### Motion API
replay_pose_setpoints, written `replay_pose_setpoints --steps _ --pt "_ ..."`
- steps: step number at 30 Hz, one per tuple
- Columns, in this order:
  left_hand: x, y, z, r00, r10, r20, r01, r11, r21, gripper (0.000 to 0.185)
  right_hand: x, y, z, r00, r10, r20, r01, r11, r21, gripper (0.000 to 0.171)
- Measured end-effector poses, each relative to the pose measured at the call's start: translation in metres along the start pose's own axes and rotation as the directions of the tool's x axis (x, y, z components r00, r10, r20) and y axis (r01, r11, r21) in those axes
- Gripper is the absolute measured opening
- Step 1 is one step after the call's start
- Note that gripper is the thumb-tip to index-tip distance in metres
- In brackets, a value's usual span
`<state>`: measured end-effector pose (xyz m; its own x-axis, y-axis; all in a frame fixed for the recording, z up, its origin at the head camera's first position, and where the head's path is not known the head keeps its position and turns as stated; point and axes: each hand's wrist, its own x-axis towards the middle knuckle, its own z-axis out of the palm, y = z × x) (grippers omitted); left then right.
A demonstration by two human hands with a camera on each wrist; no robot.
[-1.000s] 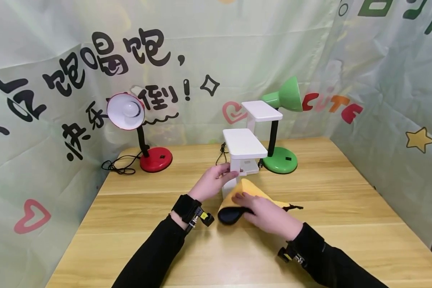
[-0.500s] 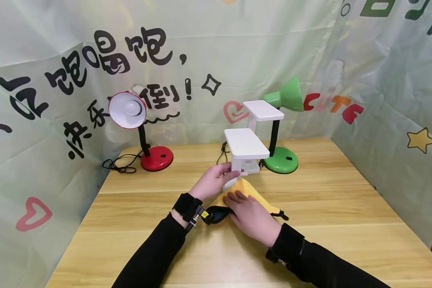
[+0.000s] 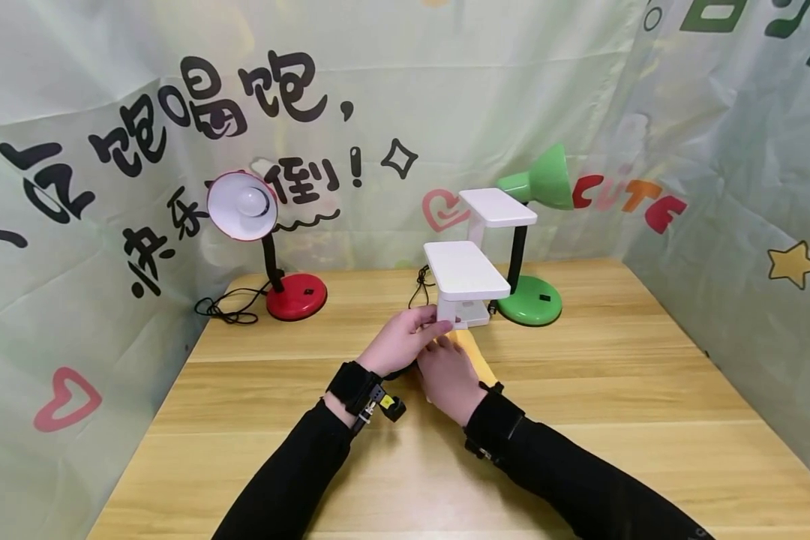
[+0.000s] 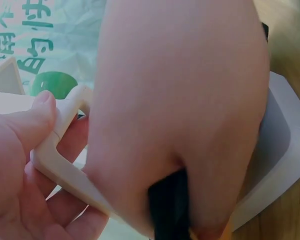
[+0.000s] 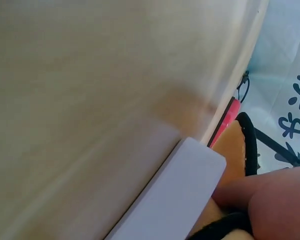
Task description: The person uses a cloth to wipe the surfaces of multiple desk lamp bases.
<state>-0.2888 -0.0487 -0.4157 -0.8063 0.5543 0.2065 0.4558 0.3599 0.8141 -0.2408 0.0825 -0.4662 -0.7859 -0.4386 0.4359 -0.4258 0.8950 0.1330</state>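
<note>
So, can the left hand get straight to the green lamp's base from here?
Probably not: the left hand holds the front white stand, and that plus the rear white stand sit between it and the green lamp's base. Letting go and going round might work.

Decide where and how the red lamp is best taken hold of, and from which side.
Probably by the black stem of the red lamp, approached from the right: it is slim and nearly upright between the broad shade and round base, while the cord lies to the left.
</note>
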Motion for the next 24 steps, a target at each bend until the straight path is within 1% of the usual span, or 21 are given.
replay_pose_setpoints --steps 1,4,6,9,13,16,19,21,24 --pt "0.0 0.0 0.0 1.0 -0.001 0.0 0.001 1.0 0.0 0.036 0.003 -0.001 0.002 1.0 0.012 0.001 -0.012 1.0 -0.001 0.025" --pt "0.001 -0.001 0.0 1.0 0.0 -0.003 0.0 1.0 -0.002 0.036 0.007 -0.003 0.004 0.999 0.033 0.042 -0.034 0.999 0.016 0.023" --pt "0.001 -0.001 0.0 1.0 0.003 -0.002 -0.003 1.0 -0.003 0.036 0.007 -0.003 0.002 0.997 0.014 0.073 -0.017 0.999 0.041 0.022" --pt "0.001 -0.001 0.0 1.0 0.007 0.003 -0.007 1.0 0.003 0.036 0.002 -0.001 -0.005 0.995 -0.044 0.092 0.036 0.995 0.092 0.022" --pt "-0.001 0.0 0.0 1.0 0.0 0.009 0.0 1.0 0.005 0.033 -0.01 0.003 -0.023 0.982 -0.153 0.106 0.135 0.977 0.163 0.023" --pt "-0.001 0.0 -0.001 1.0 -0.006 0.009 0.006 1.0 0.007 0.034 -0.024 0.003 -0.041 0.965 -0.218 0.145 0.184 0.958 0.219 0.023" --pt "0.0 0.0 -0.002 1.0 -0.005 0.007 0.005 1.0 0.018 0.035 -0.041 0.002 -0.058 0.954 -0.243 0.174 0.194 0.947 0.257 0.023" --pt "0.0 0.0 -0.002 1.0 0.002 0.009 -0.003 1.0 0.026 0.035 -0.05 0.002 -0.067 0.952 -0.243 0.185 0.189 0.944 0.27 0.025" --pt "0.001 0.0 -0.002 1.0 0.007 0.015 -0.008 1.0 0.028 0.038 -0.058 0.002 -0.076 0.953 -0.234 0.191 0.176 0.944 0.279 0.027"
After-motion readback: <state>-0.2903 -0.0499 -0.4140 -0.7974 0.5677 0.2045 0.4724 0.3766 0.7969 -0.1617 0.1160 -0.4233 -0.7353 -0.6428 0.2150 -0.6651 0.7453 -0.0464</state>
